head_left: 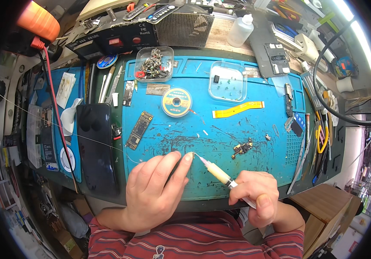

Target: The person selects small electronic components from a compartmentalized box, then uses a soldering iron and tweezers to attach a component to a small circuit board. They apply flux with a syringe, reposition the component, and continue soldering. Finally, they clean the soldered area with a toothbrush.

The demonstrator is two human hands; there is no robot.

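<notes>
My right hand (256,194) is wrapped round a syringe (218,172) filled with pale yellow paste. Its thin needle slants up and left, and the tip reaches the fingertips of my left hand (155,183). Those fingers are bent over the blue work mat (172,138), with the index finger at a tiny gold-coloured part (193,156); its exact kind is too small to tell. Up and left of that hand lies a long phone circuit board (139,130). A smaller, irregular circuit board (242,149) rests beyond the syringe, to the right.
A solder wire spool (176,102) and an orange flex cable (238,109) lie on the mat. Behind them stand a clear box of small parts (154,64) and a clear tray (227,82). A black phone (95,146) lies left; pliers (323,138) lie right.
</notes>
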